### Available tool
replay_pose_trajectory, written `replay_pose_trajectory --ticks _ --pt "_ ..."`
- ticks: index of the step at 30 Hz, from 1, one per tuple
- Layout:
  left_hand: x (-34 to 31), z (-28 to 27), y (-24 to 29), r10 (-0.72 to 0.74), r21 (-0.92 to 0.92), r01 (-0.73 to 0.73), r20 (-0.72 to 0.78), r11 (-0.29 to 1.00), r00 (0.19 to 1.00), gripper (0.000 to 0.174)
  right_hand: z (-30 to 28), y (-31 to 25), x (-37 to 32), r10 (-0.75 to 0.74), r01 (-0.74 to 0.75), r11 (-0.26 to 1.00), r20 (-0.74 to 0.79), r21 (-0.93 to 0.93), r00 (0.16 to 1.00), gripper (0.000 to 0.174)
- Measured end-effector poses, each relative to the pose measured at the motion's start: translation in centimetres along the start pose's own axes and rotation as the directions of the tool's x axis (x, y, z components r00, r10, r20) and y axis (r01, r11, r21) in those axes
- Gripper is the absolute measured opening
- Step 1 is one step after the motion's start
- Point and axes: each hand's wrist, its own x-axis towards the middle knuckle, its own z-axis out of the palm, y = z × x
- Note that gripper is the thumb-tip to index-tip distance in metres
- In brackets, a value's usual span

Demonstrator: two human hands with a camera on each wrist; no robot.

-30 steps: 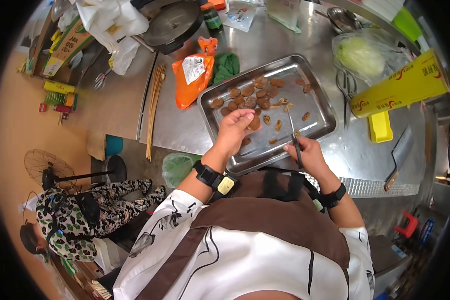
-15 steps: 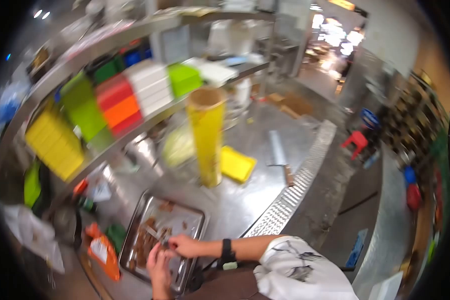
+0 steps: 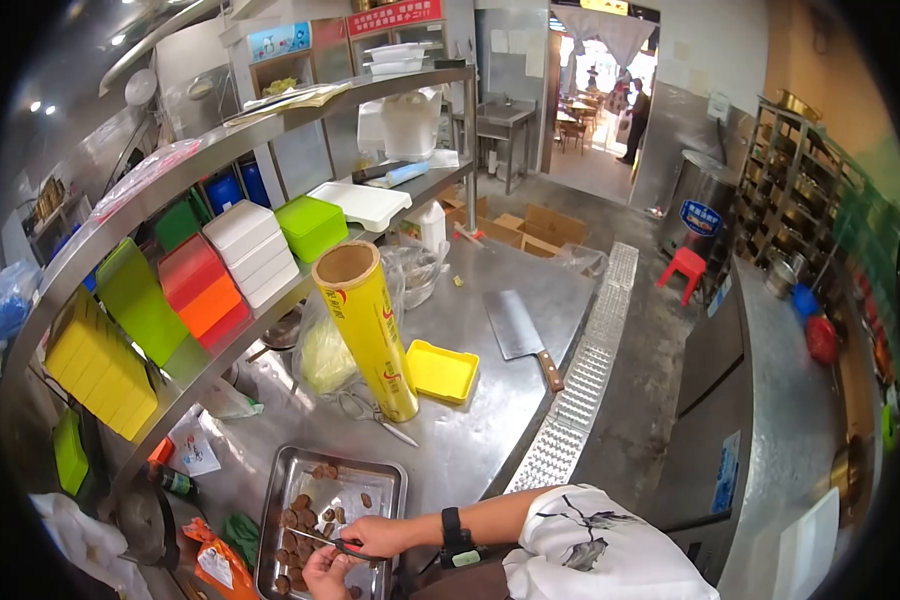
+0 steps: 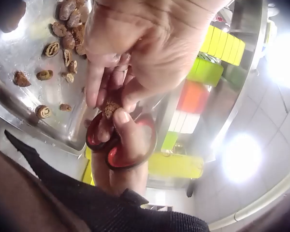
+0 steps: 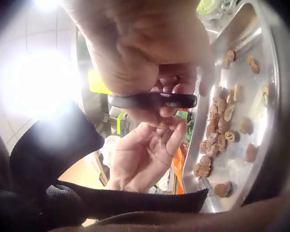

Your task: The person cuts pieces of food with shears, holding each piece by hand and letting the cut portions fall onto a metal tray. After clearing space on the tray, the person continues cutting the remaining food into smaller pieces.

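Observation:
Both hands meet over the near side of a metal tray (image 3: 402, 485). My left hand (image 3: 327, 572) pinches a small brown wrinkled piece (image 4: 111, 108) between its fingertips. Scissors (image 4: 117, 157) with black and red handles are held in my right hand (image 3: 382, 537), its thumb tip right at the piece. The blades point left across the tray in the head view. Several brown wrinkled pieces (image 5: 215, 123) lie heaped in the tray. Other pieces are scattered apart, some cut open and showing hollow, pale insides, like this one (image 4: 51, 49).
Beyond the tray stand an upright yellow roll (image 3: 370, 340), a yellow lid (image 3: 442, 372), a bagged cabbage (image 3: 328, 360) and other scissors (image 3: 375, 415). A cleaver (image 3: 515, 325) lies near the counter's right edge. A shelf (image 3: 210, 390) with coloured boxes overhangs the left. An orange bag (image 3: 220, 560) sits beside the tray.
The head view has swung right and up, now showing the shelf and doorway. The hands, apart one second ago, have come together over the tray, the scissors staying in the right hand.

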Motion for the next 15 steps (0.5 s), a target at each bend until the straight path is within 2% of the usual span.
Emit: replay_pose_trajectory --ticks 5,7,10,12,14,15 --pt "0.4 -0.6 -1.5 -0.001 -0.079 -0.007 -0.102 0.997 0.995 0.024 0.2 0.1 0.6 0.023 -0.022 0.999 -0.039 0.025 0.999 0.031" --pt "0.4 0.1 -1.1 -0.010 -0.144 -0.022 -0.219 0.989 0.976 0.025 0.0 -0.5 0.6 0.031 -0.029 0.999 -0.051 0.025 0.998 0.032" --pt "0.4 0.8 -0.8 0.018 -0.191 -0.068 -0.252 0.979 0.967 0.025 -0.1 -0.9 0.7 0.095 -0.094 0.995 -0.093 0.010 0.991 0.034" --pt "0.4 0.7 -0.4 -0.010 -0.200 -0.039 -0.237 0.979 0.971 0.025 -0.1 -0.9 0.8 0.087 -0.084 0.996 -0.146 0.026 0.985 0.033" --pt "0.3 0.5 0.0 -0.031 -0.209 -0.015 -0.218 0.978 0.976 0.026 -0.3 -0.9 0.7 0.057 -0.054 0.998 -0.135 0.023 0.989 0.031" --pt "0.1 0.3 0.2 -0.047 -0.185 0.018 -0.154 0.983 0.987 0.025 -0.4 -0.9 0.6 0.028 -0.026 0.999 -0.126 0.021 0.992 0.029"
